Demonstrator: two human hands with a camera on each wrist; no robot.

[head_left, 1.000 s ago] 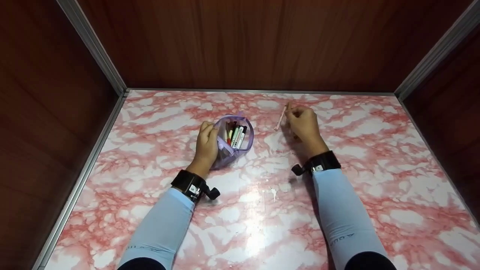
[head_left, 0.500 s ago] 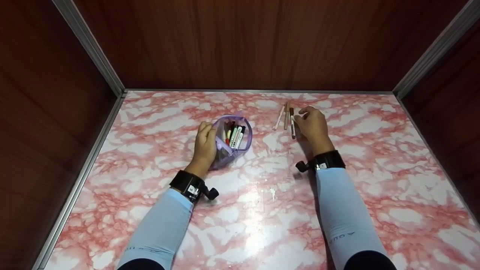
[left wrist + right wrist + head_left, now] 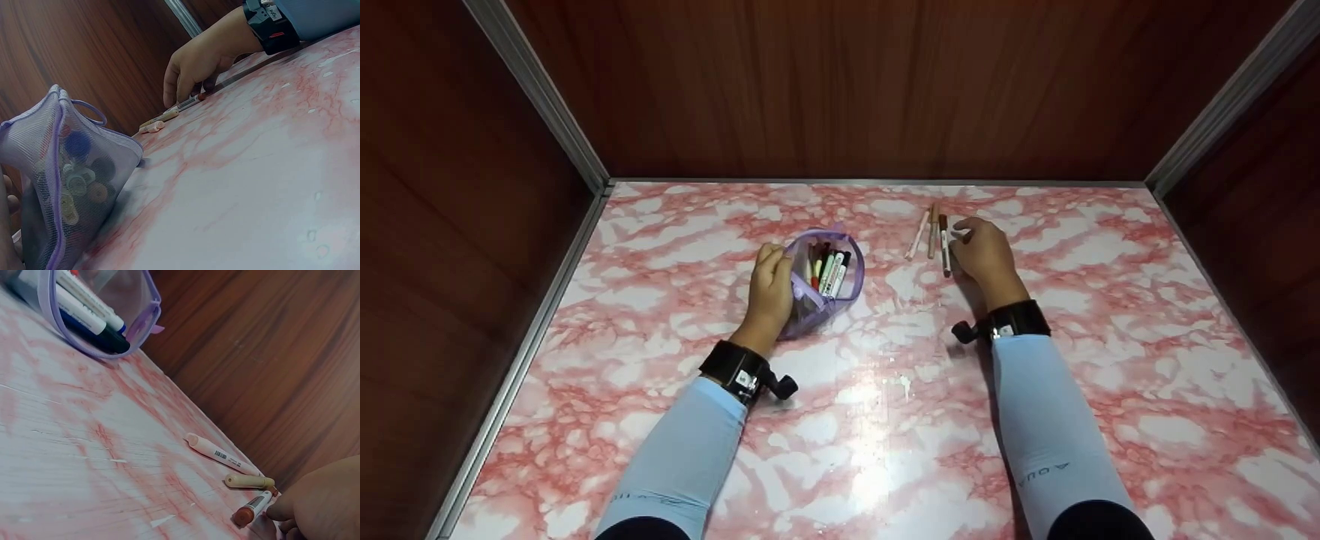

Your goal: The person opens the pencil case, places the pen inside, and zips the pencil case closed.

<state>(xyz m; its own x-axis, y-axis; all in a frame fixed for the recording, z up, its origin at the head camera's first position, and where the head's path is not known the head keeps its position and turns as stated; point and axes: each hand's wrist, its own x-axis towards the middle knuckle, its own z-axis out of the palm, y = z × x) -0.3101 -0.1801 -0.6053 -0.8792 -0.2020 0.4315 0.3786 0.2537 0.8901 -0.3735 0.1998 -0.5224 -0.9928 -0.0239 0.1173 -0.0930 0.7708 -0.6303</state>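
My left hand (image 3: 770,289) grips the left side of a purple-trimmed mesh pencil case (image 3: 808,324), whose mouth gapes toward the right. Inside lie several markers (image 3: 834,274) with white, green, red and dark parts; their ends show through the mesh in the left wrist view. To the right, three pens rest side by side on the table: a pale pink marker (image 3: 219,454), a tan marker (image 3: 247,481) and a white marker with brown ends (image 3: 254,508). My right hand (image 3: 984,255) rests just right of the brown-ended marker, its fingers loosely bent and holding nothing.
The table (image 3: 877,420) has a glossy red-and-white marbled top. Dark wood panels (image 3: 840,90) wall it in at the back and both sides, with metal strips along the edges. Each wrist wears a black camera band (image 3: 1018,319).
My right hand has set down the brown-ended marker beside the other two and drawn slightly right, uncovering all three. My left hand keeps its hold on the pencil case.
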